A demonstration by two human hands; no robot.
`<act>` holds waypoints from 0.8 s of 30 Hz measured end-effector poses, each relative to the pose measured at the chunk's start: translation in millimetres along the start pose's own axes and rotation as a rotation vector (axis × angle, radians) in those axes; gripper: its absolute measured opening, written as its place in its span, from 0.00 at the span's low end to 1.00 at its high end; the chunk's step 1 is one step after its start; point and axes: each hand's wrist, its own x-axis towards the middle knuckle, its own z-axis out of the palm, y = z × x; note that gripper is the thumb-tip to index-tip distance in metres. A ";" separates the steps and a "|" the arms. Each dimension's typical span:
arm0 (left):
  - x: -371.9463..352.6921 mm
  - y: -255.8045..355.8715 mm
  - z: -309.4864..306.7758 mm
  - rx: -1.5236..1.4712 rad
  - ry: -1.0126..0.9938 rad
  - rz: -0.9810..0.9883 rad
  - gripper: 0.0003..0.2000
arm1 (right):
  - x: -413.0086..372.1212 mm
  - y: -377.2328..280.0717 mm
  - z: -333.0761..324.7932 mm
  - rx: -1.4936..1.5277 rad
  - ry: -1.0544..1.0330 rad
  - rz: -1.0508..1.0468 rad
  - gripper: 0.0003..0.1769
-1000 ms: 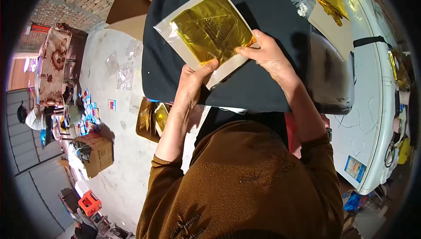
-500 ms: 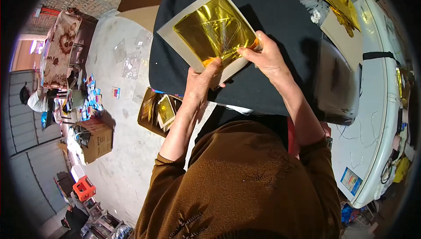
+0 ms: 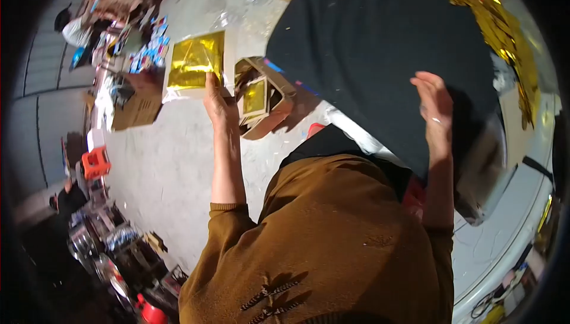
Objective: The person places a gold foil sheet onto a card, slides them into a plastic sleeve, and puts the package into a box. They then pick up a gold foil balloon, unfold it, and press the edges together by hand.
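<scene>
Grips a flat, square gold-foil packet with pale backing [image 3: 196, 59] by its near edge in the left hand [image 3: 218, 105], just left of an open brown cardboard box [image 3: 265, 127]; holds the right hand [image 3: 436, 101] empty, half-curled, over the black-draped counter [image 3: 368, 45].

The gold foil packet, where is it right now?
In the head view, the gold foil packet is left of centre, held out in the left hand over the floor, just left of the open cardboard box near the black cloth.
</scene>
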 end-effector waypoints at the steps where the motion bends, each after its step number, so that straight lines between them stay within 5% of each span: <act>1: 23.2 -14.3 -34.0 -0.038 0.071 -0.018 0.23 | -3.9 3.2 -2.2 0.005 -0.023 -0.019 0.11; 3: 63.4 -57.7 -99.6 -0.111 0.183 -0.074 0.24 | -8.7 -24.3 4.0 0.032 -0.009 0.167 0.08; 5: 84.8 -111.8 -168.3 -0.137 0.016 -0.177 0.24 | -5.3 -14.9 6.4 0.043 0.028 0.226 0.07; 7: 76.0 -151.3 -186.3 -0.112 0.202 -0.309 0.19 | -1.9 -6.5 2.7 0.015 0.028 0.247 0.08; 8: 76.1 -169.7 -196.5 -0.191 0.111 -0.338 0.19 | -1.8 -3.8 2.7 -0.016 0.029 0.198 0.08; 16: 76.9 -202.1 -166.0 -0.332 0.196 -0.471 0.28 | -4.3 -7.3 5.6 -0.076 0.041 0.170 0.10; 17: 79.0 -211.3 -167.5 -0.335 0.050 -0.458 0.32 | -4.2 -7.3 5.9 -0.088 0.039 0.169 0.10; 20: 78.0 -196.6 -138.6 -0.293 0.175 -0.607 0.36 | -4.8 -3.7 3.7 -0.135 0.022 0.160 0.11; 23: 94.4 -206.4 -158.6 -0.211 -0.172 -0.551 0.47 | -9.6 -6.8 1.0 -0.152 0.014 0.114 0.12; 24: 81.4 -194.9 -142.7 -0.149 -0.070 -0.591 0.48 | -12.3 -12.4 1.9 -0.126 0.006 0.086 0.13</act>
